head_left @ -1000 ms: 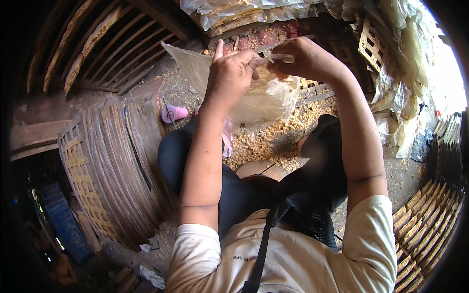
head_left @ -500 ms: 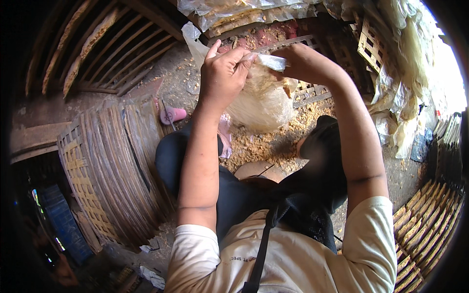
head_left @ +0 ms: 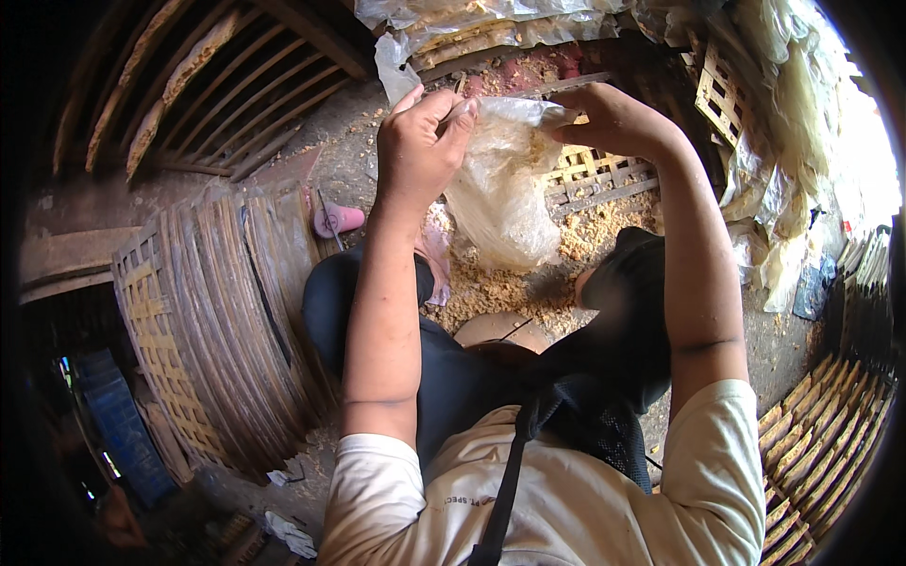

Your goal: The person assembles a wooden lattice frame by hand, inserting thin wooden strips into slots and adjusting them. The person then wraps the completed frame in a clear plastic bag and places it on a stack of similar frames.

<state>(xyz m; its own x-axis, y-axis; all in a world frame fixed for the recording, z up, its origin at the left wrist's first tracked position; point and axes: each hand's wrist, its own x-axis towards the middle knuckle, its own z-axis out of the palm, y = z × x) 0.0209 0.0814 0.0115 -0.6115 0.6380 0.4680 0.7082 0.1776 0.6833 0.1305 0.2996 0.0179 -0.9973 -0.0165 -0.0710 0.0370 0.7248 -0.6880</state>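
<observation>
A crumpled, translucent plastic sheet (head_left: pixel 505 203) hangs between my two raised hands, its top edge pulled across from one to the other. My left hand (head_left: pixel 422 141) pinches one end of that edge between thumb and fingers. At the other end my right hand (head_left: pixel 609 121) grips the edge, its fingertips partly hidden. Below and behind the sheet lies a woven bamboo tray (head_left: pixel 596 174) with a wooden frame. Yellowish crumbs (head_left: pixel 491 288) are scattered thickly on the floor under the sheet, between my legs.
Stacked woven trays (head_left: pixel 226 311) stand at my left, with a pink cup (head_left: pixel 338 221) beside them. Plastic-covered layers (head_left: pixel 510 33) lie at the far side. More plastic sheets (head_left: pixel 793 123) hang at the far right. Slatted racks (head_left: pixel 826 434) stand at the near right.
My hands have drawn a little apart, stretching the sheet's top edge. The sheet hangs longer and narrower, and more of the woven tray shows at its right.
</observation>
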